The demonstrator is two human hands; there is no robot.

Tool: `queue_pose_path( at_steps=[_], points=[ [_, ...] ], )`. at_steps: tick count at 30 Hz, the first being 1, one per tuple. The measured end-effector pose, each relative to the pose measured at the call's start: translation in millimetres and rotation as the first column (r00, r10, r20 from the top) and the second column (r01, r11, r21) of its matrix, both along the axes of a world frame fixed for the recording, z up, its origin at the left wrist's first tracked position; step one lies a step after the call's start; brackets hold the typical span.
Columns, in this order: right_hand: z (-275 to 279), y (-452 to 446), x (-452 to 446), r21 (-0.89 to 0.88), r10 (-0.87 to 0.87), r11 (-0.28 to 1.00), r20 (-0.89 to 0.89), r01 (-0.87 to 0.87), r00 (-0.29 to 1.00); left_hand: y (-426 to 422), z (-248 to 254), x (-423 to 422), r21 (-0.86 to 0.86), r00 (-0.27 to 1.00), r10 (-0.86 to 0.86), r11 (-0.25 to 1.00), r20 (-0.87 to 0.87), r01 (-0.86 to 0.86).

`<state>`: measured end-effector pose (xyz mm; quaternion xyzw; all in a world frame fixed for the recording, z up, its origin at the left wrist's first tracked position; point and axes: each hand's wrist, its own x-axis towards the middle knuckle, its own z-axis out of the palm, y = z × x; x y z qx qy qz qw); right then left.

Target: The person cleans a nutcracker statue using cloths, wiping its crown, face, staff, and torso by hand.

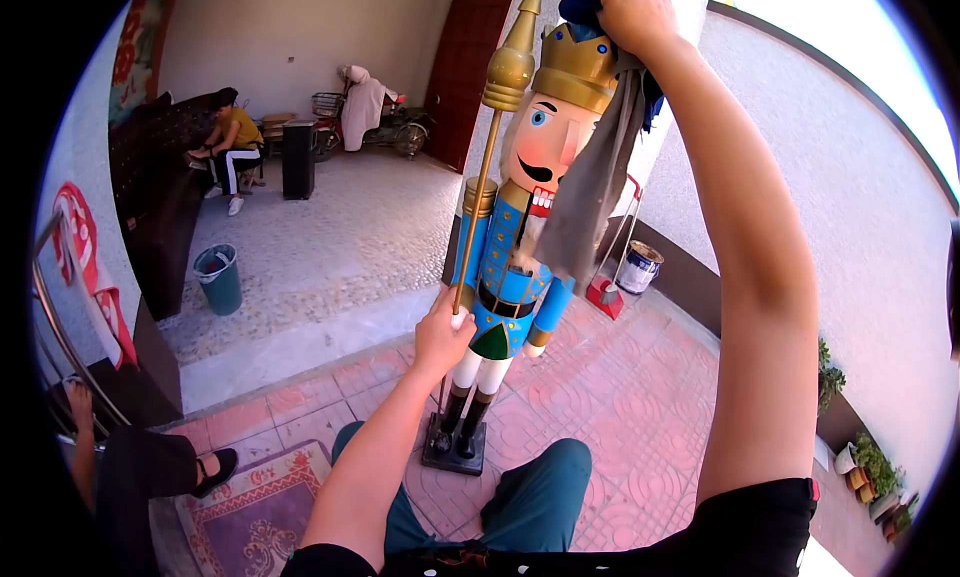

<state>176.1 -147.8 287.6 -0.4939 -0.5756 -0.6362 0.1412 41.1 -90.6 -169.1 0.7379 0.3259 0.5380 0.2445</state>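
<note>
A tall nutcracker figure (508, 277) in blue and gold stands upright on a black base, tilted in view. My left hand (443, 332) is closed around the lower part of its golden staff (479, 207), by the figure's white hand. At the top, my right hand (632, 12) grips a grey cloth (600, 167) and dark blue fabric against the gold crown (575, 69). The grey cloth hangs down over one side of the figure's face and chest. The fingertips of my right hand are partly hidden.
Behind at left, a person (232, 147) sits near a dark sofa (165, 192). A teal bin (218, 279), black speaker (298, 160) and scooter (375, 117) stand indoors. A red dustpan (605, 295) and paint bucket (640, 267) are by the wall. Another person's foot (213, 471) rests near a mat (255, 517).
</note>
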Motion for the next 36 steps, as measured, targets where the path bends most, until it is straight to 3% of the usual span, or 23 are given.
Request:
queue_pose_path(
  at_steps=[1, 4, 7, 8, 9, 11, 13, 15, 16, 18, 22, 23, 25, 26, 28, 29, 31, 35, 36],
  points=[
    [9, 7, 5, 0.05, -0.021, 0.999, -0.015, 0.021, 1.0, -2, 1, 0, 0.001, 1.0, 0.004, 1.0, 0.001, -0.004],
    [36, 14, 27, 0.327, 0.209, 0.938, -0.268, -0.115, 0.941, -2, 0, 0, 0.0, 1.0, 0.004, 1.0, -0.002, -0.004],
    [56, 4, 23, 0.45, 0.526, 0.839, -0.531, -0.305, 0.664, 3, -5, 1, 0.007, 1.0, -0.016, 1.0, 0.015, 0.016],
    [54, -1, 17, 0.4, 0.577, 0.814, -0.633, -0.42, 0.516, 2, -5, 1, 0.018, 1.0, -0.01, 1.0, 0.019, 0.009],
    [55, 4, 18, 0.399, 0.578, 0.813, -0.632, -0.424, 0.516, 1, -4, 0, 0.018, 1.0, -0.007, 1.0, 0.021, 0.006],
    [60, 17, 24, 0.021, 0.206, 0.951, -0.789, -0.31, 0.579, 1, -2, 0, 0.0, 1.0, -0.009, 1.0, 0.023, 0.009],
    [58, 28, 34, 0.029, 0.214, 0.949, -0.792, -0.314, 0.572, 2, -5, 1, 0.029, 1.0, 0.001, 1.0, 0.02, -0.002],
    [57, 31, 44, 0.054, 0.27, 0.897, -0.852, -0.438, 0.448, 4, -5, 1, 0.06, 1.0, 0.016, 0.998, 0.017, -0.017],
    [57, 34, 47, 0.053, 0.269, 0.897, -0.854, -0.44, 0.446, 3, -4, 0, 0.052, 1.0, 0.007, 0.999, 0.021, -0.008],
    [57, 38, 52, 0.177, 0.374, 0.827, -0.881, -0.533, 0.289, 3, -3, -1, 0.041, 1.0, -0.005, 0.999, 0.021, 0.004],
    [61, 50, 60, 0.32, 0.478, 0.769, -0.862, -0.553, 0.167, -1, -2, 0, 0.018, 0.997, -0.032, 0.999, 0.068, 0.03],
    [61, 47, 57, 0.355, 0.44, 0.731, -0.898, -0.583, 0.005, -1, -1, -1, -0.005, 0.995, -0.047, 0.999, 0.088, 0.048],
    [66, 58, 74, 0.41, 0.447, 0.654, -0.888, -0.636, -0.113, 1, -1, -1, 0.011, 0.998, -0.019, 1.0, 0.058, 0.018],
    [68, 62, 87, 0.407, 0.443, 0.658, -0.889, -0.633, -0.111, 1, -2, -1, 0.032, 1.0, 0.006, 0.999, 0.029, -0.007],
    [64, 64, 112, 0.341, 0.327, 0.786, -0.937, -0.516, -0.121, 5, -8, 3, 0.034, 0.999, 0.008, 0.999, 0.035, -0.009],
    [56, 59, 126, 0.326, 0.362, 0.785, -0.931, -0.527, -0.038, 8, -9, 4, 0.039, 0.999, 0.015, 0.999, 0.042, -0.017],
    [27, 40, 130, 0.475, 0.528, 0.799, -0.847, -0.368, 0.053, 4, -3, 1, 0.001, 1.0, -0.006, 1.0, 0.027, 0.006],
    [-28, 16, 143, 0.801, 0.705, 0.544, -0.598, -0.25, -0.382, 2, 1, -1, -0.027, 0.999, -0.027, 0.999, 0.033, 0.028],
    [-40, 13, 153, 0.781, 0.678, 0.562, -0.623, -0.272, -0.389, 3, -1, -1, -0.027, 0.999, -0.033, 0.999, 0.029, 0.034]
  ],
)
